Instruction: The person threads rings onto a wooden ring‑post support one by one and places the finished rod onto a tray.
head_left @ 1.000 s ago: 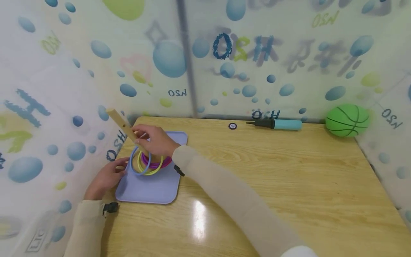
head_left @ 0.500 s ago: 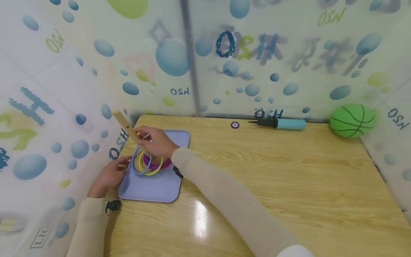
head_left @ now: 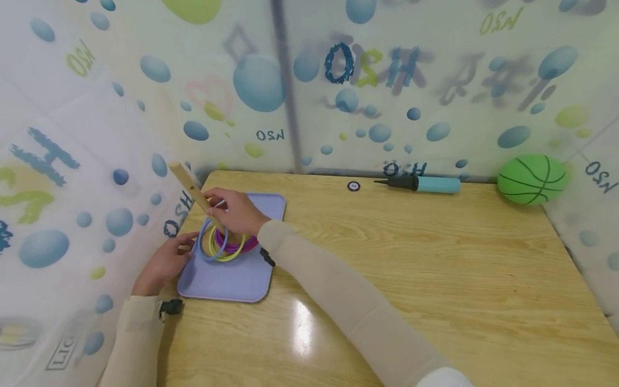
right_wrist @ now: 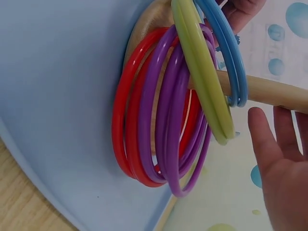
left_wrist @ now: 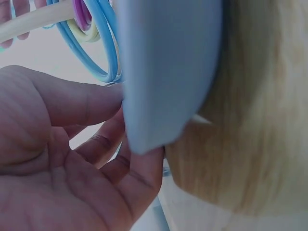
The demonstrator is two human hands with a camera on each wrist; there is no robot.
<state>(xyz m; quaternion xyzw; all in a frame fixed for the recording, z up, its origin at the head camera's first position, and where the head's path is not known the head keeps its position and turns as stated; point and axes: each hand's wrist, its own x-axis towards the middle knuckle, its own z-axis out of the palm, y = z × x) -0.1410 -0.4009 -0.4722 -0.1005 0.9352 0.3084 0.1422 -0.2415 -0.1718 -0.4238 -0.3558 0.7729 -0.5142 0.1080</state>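
Observation:
In the head view, my right hand grips a wooden post that rises from a round wooden base on a light blue tray. Around the post hang plastic rings. The red rings lie closest to the base, then purple rings, yellow-green rings and blue rings further up. The yellow-green and blue ones hang aslant. My left hand pinches the tray's left edge, thumb on the rim and fingers beneath, as the left wrist view shows.
Along the back of the wooden table lie a small round dark disc and a blue hand pump with a black nozzle. A green ball with black lines sits at the back right corner. Patterned curtains enclose the table.
The head view has shifted slightly. Both hands, the post, the rings and the tray keep their places relative to one another.

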